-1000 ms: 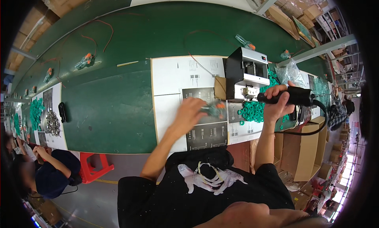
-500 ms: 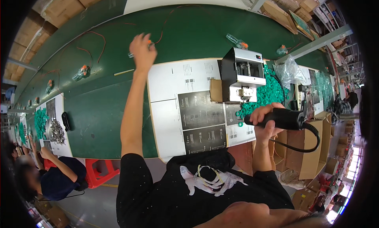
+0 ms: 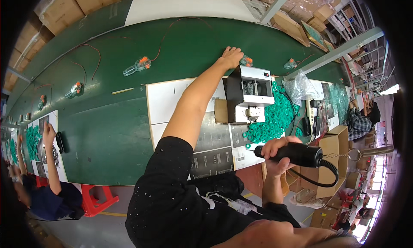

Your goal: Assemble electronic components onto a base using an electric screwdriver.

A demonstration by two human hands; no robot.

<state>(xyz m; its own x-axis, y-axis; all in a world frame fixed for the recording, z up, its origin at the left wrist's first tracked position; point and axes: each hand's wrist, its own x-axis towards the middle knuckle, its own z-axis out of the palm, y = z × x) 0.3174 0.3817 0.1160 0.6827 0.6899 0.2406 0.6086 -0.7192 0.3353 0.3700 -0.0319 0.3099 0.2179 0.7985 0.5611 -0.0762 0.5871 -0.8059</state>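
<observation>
My left hand (image 3: 232, 56) reaches across to the back of the bench, fingers curled over a clear plastic piece with an orange end (image 3: 246, 61); most of its body is hidden beneath the hand. My right hand (image 3: 276, 154) grips a black electric screwdriver (image 3: 301, 155), held level above the front of the bench, its thin bit pointing left and a coiled cord looping from its back. Between the hands stands a black-and-silver box-shaped machine (image 3: 251, 95) that looks like a screw feeder. A heap of green plastic rings (image 3: 275, 119) spreads along its right side.
Another clear piece with orange parts (image 3: 138, 66) and a red wire lies on the green bench (image 3: 103, 132). Printed white-and-black sheets (image 3: 211, 162) cover the middle. Cardboard boxes (image 3: 333, 149) stand at right. A co-worker (image 3: 47, 183) sits at left near a red stool (image 3: 97, 200).
My left hand has swung right, from the left clear piece to the one behind the machine. My right hand still holds the screwdriver. The view has shifted slightly.
</observation>
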